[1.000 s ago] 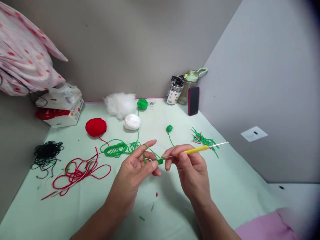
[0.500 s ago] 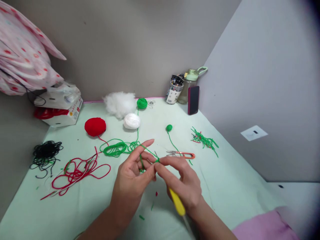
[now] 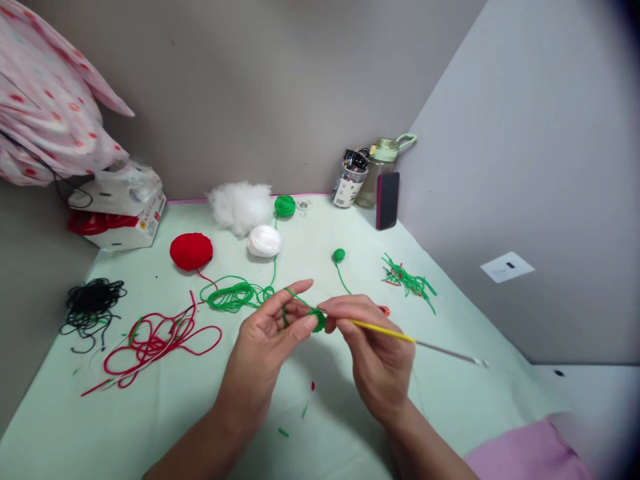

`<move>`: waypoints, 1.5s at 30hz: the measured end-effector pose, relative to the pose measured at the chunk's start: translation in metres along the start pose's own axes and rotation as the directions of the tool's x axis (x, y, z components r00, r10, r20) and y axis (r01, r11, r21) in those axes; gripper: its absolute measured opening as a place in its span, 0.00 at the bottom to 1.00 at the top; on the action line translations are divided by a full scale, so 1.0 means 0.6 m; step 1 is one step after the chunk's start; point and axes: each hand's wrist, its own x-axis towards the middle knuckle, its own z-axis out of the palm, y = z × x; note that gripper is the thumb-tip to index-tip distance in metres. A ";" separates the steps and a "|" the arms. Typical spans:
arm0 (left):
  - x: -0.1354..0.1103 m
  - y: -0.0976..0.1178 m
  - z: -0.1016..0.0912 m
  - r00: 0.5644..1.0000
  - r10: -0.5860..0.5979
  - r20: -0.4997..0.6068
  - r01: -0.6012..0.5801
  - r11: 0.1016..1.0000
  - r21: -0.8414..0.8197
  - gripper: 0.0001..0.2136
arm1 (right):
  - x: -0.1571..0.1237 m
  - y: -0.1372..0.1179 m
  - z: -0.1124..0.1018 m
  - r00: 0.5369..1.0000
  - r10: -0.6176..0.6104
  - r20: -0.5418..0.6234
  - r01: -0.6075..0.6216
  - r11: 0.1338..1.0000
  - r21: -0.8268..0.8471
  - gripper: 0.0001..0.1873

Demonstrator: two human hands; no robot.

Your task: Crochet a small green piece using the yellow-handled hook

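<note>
My left hand point(image 3: 273, 340) pinches a small green crochet piece point(image 3: 319, 320) between thumb and fingers, with green yarn point(image 3: 295, 295) running over its raised index finger. In my right hand point(image 3: 380, 353) is a crochet hook point(image 3: 383, 329) with a yellow grip and a metal shaft pointing out to the right. The hook's working tip is at the green piece, partly hidden by my fingers. Loose green yarn point(image 3: 233, 295) lies in loops beyond my left hand. Behind my right hand, only the orange end of the thread snips point(image 3: 384, 311) shows.
At the back are a red yarn ball point(image 3: 191, 251), a white yarn ball point(image 3: 265, 241), white stuffing point(image 3: 241, 208) and a green yarn ball point(image 3: 285, 206). Red yarn point(image 3: 160, 343) and black yarn point(image 3: 95, 300) lie left. A phone point(image 3: 387, 201) stands right, near green scraps point(image 3: 411, 279).
My right hand has turned, swinging the crochet hook from pointing down toward me to pointing right. It now covers most of the snips. More of the green piece shows.
</note>
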 end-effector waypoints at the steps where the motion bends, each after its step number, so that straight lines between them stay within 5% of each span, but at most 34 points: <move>1: 0.001 -0.003 0.000 1.000 -0.012 0.000 0.012 1.000 -0.020 0.18 | -0.003 0.000 -0.001 0.999 -0.050 0.015 0.051 0.994 -0.092 0.16; 4: 0.005 -0.005 -0.004 0.989 -0.133 0.063 0.140 0.982 -0.124 0.18 | -0.006 0.000 -0.009 0.990 -0.127 0.065 0.138 0.968 -0.211 0.18; 7: 0.010 -0.001 -0.009 0.979 -0.190 0.069 0.200 0.962 -0.186 0.15 | 0.003 0.004 -0.015 0.999 0.023 -0.025 -0.023 1.000 0.003 0.13; 10: 0.010 0.002 -0.011 0.989 -0.137 0.049 0.141 0.983 -0.115 0.16 | 0.013 0.008 -0.012 0.973 0.228 -0.029 -0.212 0.938 0.275 0.09; 15: 0.005 -0.003 -0.013 0.995 -0.074 0.060 0.070 0.996 0.060 0.17 | 0.013 0.013 -0.006 0.956 0.291 0.049 -0.292 0.909 0.296 0.07; 22: 0.004 0.001 -0.015 0.997 -0.067 0.027 0.064 0.993 0.095 0.16 | 0.015 0.011 -0.017 0.918 0.391 0.066 -0.382 0.826 0.416 0.12; 25: 0.004 0.002 -0.016 0.999 -0.045 0.013 0.042 0.988 0.146 0.16 | 0.010 0.003 -0.019 0.958 0.284 0.041 -0.284 0.918 0.276 0.11; 29: 0.005 -0.002 -0.019 0.996 0.074 -0.056 -0.055 0.955 0.291 0.16 | -0.001 0.001 -0.021 0.997 0.002 0.083 0.000 1.000 -0.018 0.14; 34: 0.002 -0.006 -0.013 0.986 0.134 -0.099 -0.099 0.949 0.301 0.17 | -0.014 0.012 -0.025 0.948 -0.195 0.252 0.266 0.920 -0.287 0.19; 38: 0.003 -0.006 -0.006 0.996 -0.084 0.018 0.084 0.996 -0.002 0.24 | -0.020 0.014 -0.025 0.921 -0.267 0.283 0.366 0.842 -0.396 0.24; 42: 0.007 0.002 -0.008 0.977 -0.199 0.080 0.211 0.960 -0.187 0.19 | -0.005 0.007 -0.020 0.997 -0.071 0.008 0.072 0.992 -0.105 0.15; 45: 0.007 0.005 -0.009 0.990 -0.133 0.052 0.138 0.983 -0.123 0.17 | 0.008 0.006 -0.011 0.987 0.154 -0.039 -0.142 0.966 0.216 0.11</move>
